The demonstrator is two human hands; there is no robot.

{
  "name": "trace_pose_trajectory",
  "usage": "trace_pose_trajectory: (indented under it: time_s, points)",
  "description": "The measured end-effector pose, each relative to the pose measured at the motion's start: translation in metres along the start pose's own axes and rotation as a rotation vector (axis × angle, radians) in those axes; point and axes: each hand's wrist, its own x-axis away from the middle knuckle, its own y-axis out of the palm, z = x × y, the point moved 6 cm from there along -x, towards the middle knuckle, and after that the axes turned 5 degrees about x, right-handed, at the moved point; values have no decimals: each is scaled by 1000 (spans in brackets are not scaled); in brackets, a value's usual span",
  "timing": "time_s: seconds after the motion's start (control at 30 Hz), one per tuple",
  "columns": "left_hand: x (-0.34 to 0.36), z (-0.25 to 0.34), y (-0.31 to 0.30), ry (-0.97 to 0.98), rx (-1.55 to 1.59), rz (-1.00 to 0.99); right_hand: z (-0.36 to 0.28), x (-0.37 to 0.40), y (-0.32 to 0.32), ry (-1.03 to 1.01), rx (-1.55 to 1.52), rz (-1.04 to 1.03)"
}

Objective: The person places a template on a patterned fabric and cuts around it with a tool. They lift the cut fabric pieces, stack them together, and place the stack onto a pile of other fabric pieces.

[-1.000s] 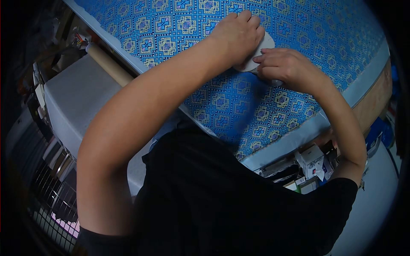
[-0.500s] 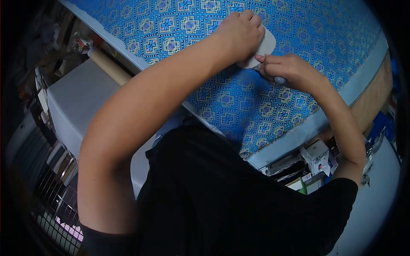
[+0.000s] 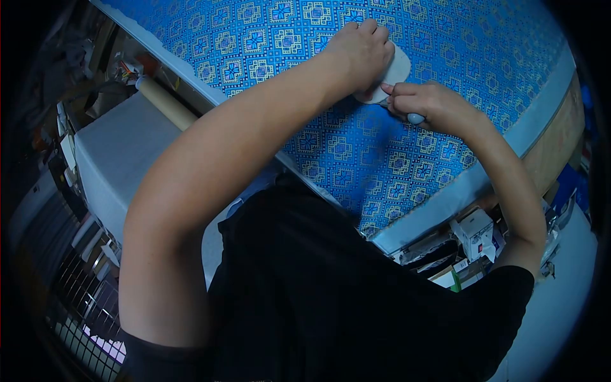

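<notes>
A pale, flat, rounded piece (image 3: 400, 67), shaped like an insole, is over the blue patterned cloth (image 3: 289, 41). My left hand (image 3: 364, 52) is closed on its left side, fingers curled with the knuckles up. Close by on the right, my right hand (image 3: 436, 108) is wrapped around a small tool whose rounded grey handle end (image 3: 415, 119) sticks out below the fist. The tool's working end is hidden by the fingers, near the lower edge of the pale piece. My right thumb lies against that edge.
The cloth covers a large table with a pale border (image 3: 439, 202). A cardboard roll (image 3: 167, 104) and a grey covered surface (image 3: 121, 143) are at the left. Boxes (image 3: 476, 234) and clutter sit below the table's right edge. A wire grid (image 3: 79, 299) stands at lower left.
The view has shifted slightly, so the cloth and left arm appear a little further right and down. Both hands keep nearly the same position and grip on the pale piece and the tool.
</notes>
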Motion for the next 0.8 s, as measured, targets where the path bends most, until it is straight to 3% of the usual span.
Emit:
trace_pose_trajectory:
  time_s: [0.5,0.8]
  points:
    - [0,0,3,-11,-15,32,-6,0,3,-41,-71,147]
    - [1,0,1,8,-6,36,-22,0,13,90,-55,297]
